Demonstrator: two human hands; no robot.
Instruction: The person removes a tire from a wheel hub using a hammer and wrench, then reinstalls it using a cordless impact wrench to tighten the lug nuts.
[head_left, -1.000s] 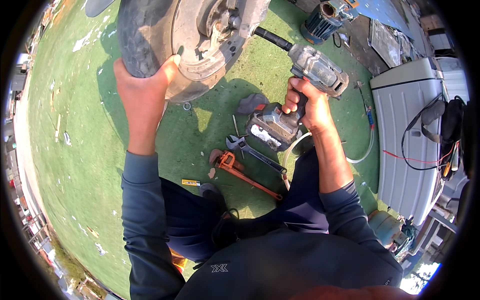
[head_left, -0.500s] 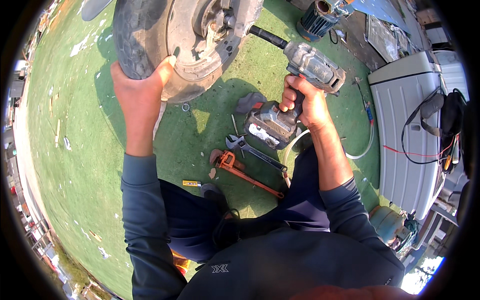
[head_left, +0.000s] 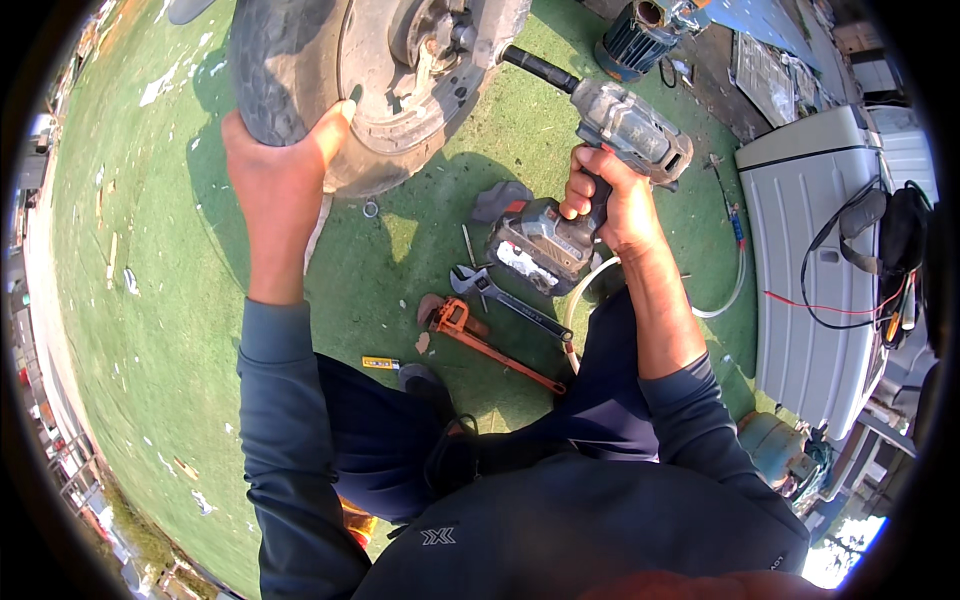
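Hands are doing two different jobs: the left hand (head_left: pixel 285 165) is pressing flat against the worn tyre (head_left: pixel 275 60) of a small wheel (head_left: pixel 390 90), thumb hooked over the rubber toward the metal rim, fingers wrapping out of sight behind the tread. The wheel is sitting at the top of the view, cut off by the frame edge, so only its lower part and the hub (head_left: pixel 430 35) are showing. The right hand (head_left: pixel 610 200) is closing tightly round the grip of a cordless impact wrench (head_left: pixel 600 165), whose black socket (head_left: pixel 535 68) is reaching into the hub area; whether it is seated on a nut is hard to make out. Battery pack (head_left: pixel 540 245) is hanging below the fist. On the green artificial turf (head_left: pixel 150 300) between the person's knees, an adjustable spanner (head_left: pixel 500 298) is lying just beside an orange pipe wrench (head_left: pixel 485 340), with a small washer (head_left: pixel 371 209) near the tyre. A white hose (head_left: pixel 730 290) is curving partly behind the right forearm. A grey plastic case (head_left: pixel 810 250) is standing to the right, wires trailing over it
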